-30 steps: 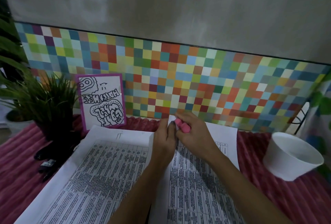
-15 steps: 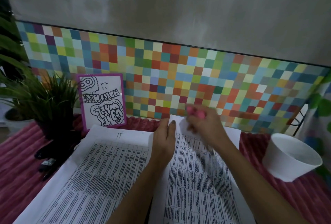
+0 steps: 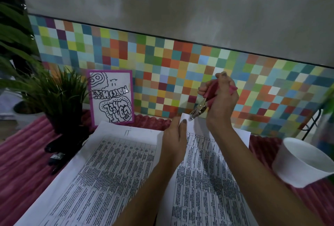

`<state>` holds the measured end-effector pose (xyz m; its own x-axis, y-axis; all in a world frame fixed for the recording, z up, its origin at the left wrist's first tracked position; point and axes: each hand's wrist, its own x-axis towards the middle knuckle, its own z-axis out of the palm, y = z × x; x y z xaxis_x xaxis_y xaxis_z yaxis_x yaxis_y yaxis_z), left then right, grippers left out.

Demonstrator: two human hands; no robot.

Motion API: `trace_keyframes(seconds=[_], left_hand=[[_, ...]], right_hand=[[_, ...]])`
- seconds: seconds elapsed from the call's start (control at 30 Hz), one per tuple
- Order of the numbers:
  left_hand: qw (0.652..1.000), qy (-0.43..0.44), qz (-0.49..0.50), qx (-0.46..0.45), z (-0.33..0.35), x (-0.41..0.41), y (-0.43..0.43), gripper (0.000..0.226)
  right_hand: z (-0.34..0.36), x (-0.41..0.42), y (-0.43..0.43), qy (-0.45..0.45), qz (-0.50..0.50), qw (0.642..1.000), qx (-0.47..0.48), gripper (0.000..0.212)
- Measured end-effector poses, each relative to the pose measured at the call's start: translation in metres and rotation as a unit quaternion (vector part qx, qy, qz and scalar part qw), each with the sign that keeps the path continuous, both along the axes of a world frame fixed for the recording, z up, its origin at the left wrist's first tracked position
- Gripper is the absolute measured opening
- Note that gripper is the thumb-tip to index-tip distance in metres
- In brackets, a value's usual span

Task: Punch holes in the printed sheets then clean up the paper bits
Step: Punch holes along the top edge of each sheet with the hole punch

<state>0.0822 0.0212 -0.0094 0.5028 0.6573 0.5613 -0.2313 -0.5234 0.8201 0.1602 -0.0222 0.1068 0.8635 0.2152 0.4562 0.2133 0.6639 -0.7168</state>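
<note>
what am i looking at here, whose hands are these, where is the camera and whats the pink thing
No machine here: one camera worn on a person's head looks down at their own two hands. The right hand grips a pink-handled hole punch, its metal tip at the top corner of a printed sheet. The left hand pinches that corner. A second printed sheet lies beside it on a ribbed pink cloth, with a white bowl, a potted plant and a purple-framed drawing.
</note>
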Motion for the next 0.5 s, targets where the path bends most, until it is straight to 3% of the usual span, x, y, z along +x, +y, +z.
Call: trace_keyframes(seconds=[0.5], left_hand=[[0.999, -0.004, 0.011, 0.040, -0.002, 0.001, -0.001, 0.028]], right_hand=[[0.000, 0.005, 0.017, -0.012, -0.021, 0.999, -0.025, 0.014]])
